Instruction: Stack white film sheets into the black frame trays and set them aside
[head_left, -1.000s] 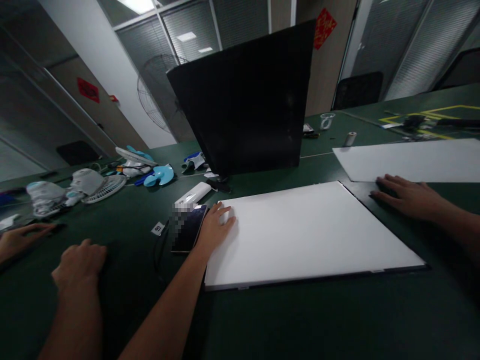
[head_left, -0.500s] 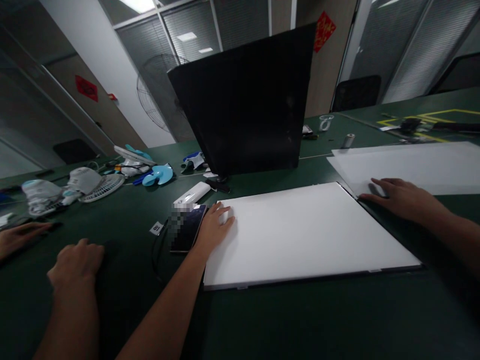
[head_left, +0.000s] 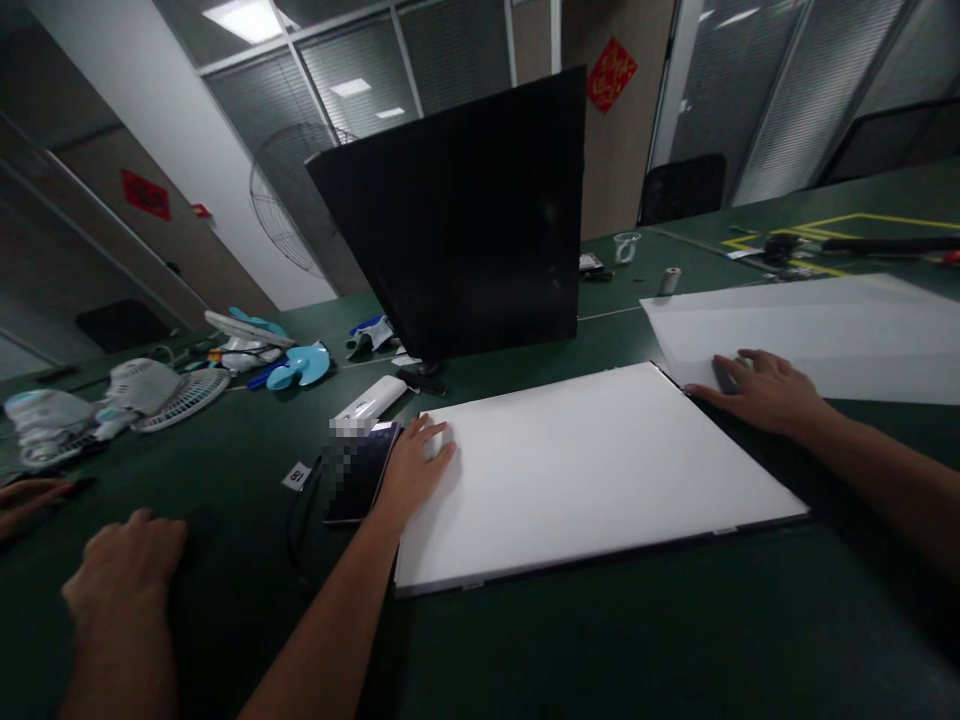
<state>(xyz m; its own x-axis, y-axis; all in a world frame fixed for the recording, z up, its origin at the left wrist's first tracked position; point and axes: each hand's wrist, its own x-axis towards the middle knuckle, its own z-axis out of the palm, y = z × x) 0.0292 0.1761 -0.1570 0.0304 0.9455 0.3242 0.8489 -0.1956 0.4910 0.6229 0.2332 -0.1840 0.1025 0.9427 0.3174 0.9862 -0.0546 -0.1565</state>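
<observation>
My left hand (head_left: 414,465) rests on the left edge of a flat white rectangular panel (head_left: 585,480), fingers spread over its far left corner. A dark-framed edge shows along the panel's right and near sides. My right hand (head_left: 769,390) is open beyond the panel's right side, its thumb at the dark edge. Its other fingers lie over the near left part of thin white sheets (head_left: 840,325). Whether they press the sheets I cannot tell. Beside my left hand lies a dark phone-like device (head_left: 364,475), partly blurred out, near a cable with a small white tag (head_left: 298,475).
A large black screen (head_left: 465,220) stands behind the panel. White fan parts (head_left: 165,390) and a blue fan blade (head_left: 300,367) lie at left. Another person's hand (head_left: 127,555) rests on the green table (head_left: 247,480); a further hand (head_left: 34,500) is at the left edge.
The view has shifted, so most things sit further left. My right hand's fingers have moved slightly over the sheets, and the sheets' edges overlap differently. My left hand stays on the panel.
</observation>
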